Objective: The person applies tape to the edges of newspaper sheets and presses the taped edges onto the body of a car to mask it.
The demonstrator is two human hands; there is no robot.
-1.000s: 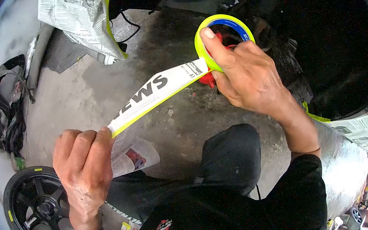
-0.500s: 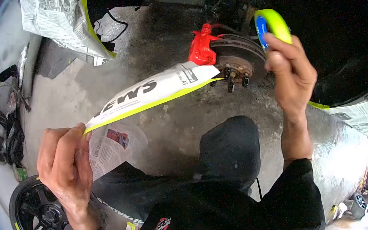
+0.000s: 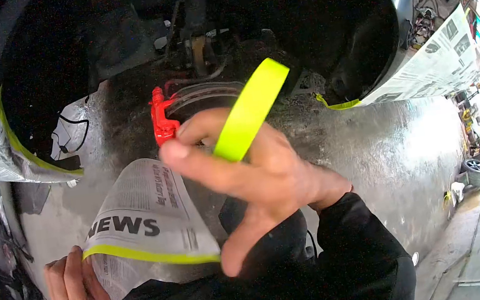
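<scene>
- Car body: silver panel running from the centre toward 3 o'clock. Masking paper lies along the arch edge at 2 o'clock.
- Newspaper sheet: at 8 o'clock, below the brake disc at 12 o'clock. It hangs loose and curled and is stuck to nothing.
- Right hand: at the centre, with forefinger and thumb spread wide. The roll of tape is hooked over the other fingers, edge-on, slanting toward 1 o'clock.
- Left hand: at 7 o'clock, fingers pinching the sheet's left corner.
- Tape strip: runs along the sheet's lower edge. The sheet would probably go on best if the spread forefinger and thumb took the strip's far end near 6 o'clock. That would draw the strip straight and keep its sticky side off the clothing.
- Red caliper: at 11 o'clock, beside the disc.
</scene>
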